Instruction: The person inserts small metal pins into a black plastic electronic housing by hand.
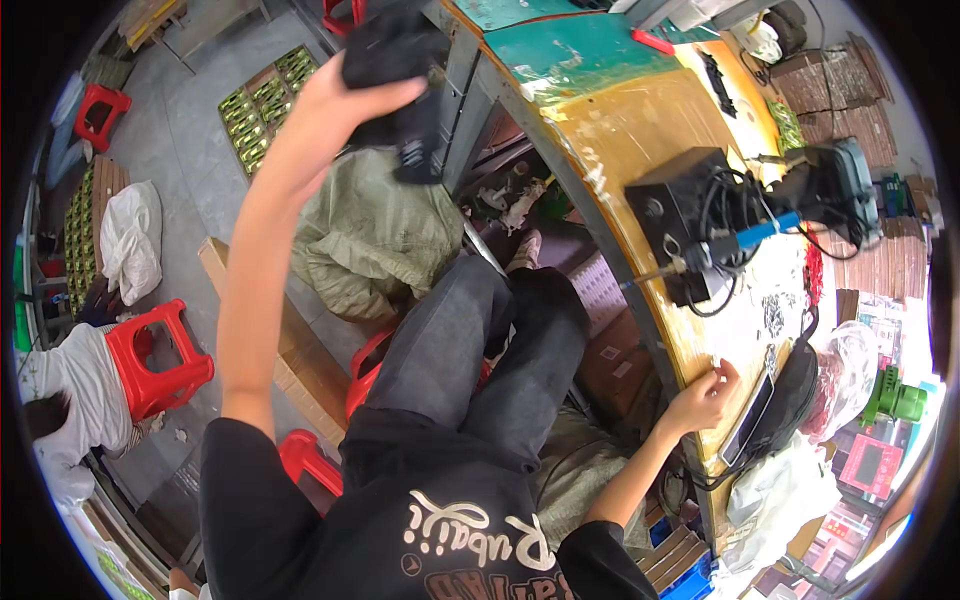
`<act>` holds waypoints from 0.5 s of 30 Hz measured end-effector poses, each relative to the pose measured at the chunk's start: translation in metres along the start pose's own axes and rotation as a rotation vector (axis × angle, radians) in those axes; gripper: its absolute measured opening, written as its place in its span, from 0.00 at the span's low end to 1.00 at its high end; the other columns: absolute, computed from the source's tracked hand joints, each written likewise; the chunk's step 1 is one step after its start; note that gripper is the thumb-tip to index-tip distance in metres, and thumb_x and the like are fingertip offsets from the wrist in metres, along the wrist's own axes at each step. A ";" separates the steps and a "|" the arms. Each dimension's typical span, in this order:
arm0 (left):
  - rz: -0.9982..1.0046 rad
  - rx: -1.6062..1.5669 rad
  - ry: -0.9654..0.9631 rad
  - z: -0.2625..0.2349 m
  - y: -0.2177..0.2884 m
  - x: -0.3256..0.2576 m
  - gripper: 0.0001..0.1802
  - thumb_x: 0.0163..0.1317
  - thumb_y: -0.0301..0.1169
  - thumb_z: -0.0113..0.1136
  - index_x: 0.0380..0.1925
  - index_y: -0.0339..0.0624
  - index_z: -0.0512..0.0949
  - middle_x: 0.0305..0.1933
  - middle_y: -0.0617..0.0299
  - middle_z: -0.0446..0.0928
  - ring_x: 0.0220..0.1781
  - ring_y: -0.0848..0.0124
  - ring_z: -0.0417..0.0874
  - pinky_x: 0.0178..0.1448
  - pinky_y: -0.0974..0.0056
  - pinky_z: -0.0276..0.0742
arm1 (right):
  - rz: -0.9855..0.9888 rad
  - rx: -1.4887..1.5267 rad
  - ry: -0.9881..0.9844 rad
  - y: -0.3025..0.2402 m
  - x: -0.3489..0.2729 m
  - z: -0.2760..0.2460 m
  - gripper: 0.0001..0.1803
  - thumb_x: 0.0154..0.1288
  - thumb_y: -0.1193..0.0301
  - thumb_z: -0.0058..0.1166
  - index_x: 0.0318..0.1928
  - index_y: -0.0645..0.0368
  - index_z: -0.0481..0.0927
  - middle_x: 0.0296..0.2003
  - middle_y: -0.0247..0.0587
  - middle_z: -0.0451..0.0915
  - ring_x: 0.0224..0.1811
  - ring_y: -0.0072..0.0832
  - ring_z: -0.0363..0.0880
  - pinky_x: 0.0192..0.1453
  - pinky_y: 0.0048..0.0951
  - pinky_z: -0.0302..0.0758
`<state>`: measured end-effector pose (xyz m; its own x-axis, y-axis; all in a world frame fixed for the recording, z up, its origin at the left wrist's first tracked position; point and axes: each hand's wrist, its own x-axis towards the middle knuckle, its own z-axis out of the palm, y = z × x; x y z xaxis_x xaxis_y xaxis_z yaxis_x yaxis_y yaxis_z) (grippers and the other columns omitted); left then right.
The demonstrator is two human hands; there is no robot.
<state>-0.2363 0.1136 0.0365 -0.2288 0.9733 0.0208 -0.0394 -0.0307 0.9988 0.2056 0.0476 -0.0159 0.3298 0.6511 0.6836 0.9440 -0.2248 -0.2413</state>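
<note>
My left hand (345, 115) is raised at the upper left, above a grey-green woven sack (375, 230). Its fingers are closed round a dark black item (395, 75), soft-looking and blurred, with one piece hanging below the hand. What kind of thing it is cannot be made out. At the right, my right hand (706, 396) rests at the near edge of the yellow worktable (640, 130). Those fingers are curled together, and anything inside them is hidden. Small dark pieces (775, 312) lie on the tabletop beyond it, and a black pouch (785, 400) is beside it.
A black box (680, 205) with cables stands on the table, a blue-handled tool with a metal tip (755, 235) beside it. A long cardboard box (300, 360) lies on the floor at my left, near red stools (160, 360). Another person (75, 400) is at the far left.
</note>
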 end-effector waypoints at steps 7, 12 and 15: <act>-0.053 0.119 -0.119 0.129 -0.021 0.115 0.18 0.46 0.35 0.61 0.32 0.30 0.72 0.33 0.55 0.76 0.38 0.71 0.76 0.43 0.62 0.71 | -0.043 0.058 -0.016 -0.001 0.002 -0.008 0.08 0.50 0.78 0.42 0.31 0.59 0.74 0.27 0.38 0.72 0.28 0.34 0.72 0.30 0.34 0.67; -0.124 0.320 -0.110 0.165 -0.020 0.127 0.26 0.47 0.43 0.60 0.33 0.25 0.72 0.35 0.51 0.75 0.42 0.63 0.77 0.46 0.59 0.73 | -0.054 0.020 -0.014 0.000 0.002 -0.010 0.08 0.49 0.78 0.43 0.30 0.58 0.75 0.27 0.36 0.72 0.29 0.34 0.70 0.32 0.34 0.66; 0.069 0.626 -0.019 0.154 -0.039 0.132 0.33 0.46 0.50 0.57 0.37 0.26 0.71 0.38 0.49 0.75 0.42 0.61 0.77 0.47 0.62 0.73 | -0.077 0.033 -0.004 -0.006 0.001 -0.008 0.08 0.49 0.78 0.43 0.30 0.58 0.75 0.27 0.36 0.72 0.29 0.34 0.70 0.31 0.34 0.65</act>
<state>-0.1155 0.2783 0.0077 -0.1930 0.9778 0.0812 0.5530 0.0400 0.8322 0.2007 0.0436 -0.0080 0.2566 0.6686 0.6979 0.9658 -0.1503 -0.2111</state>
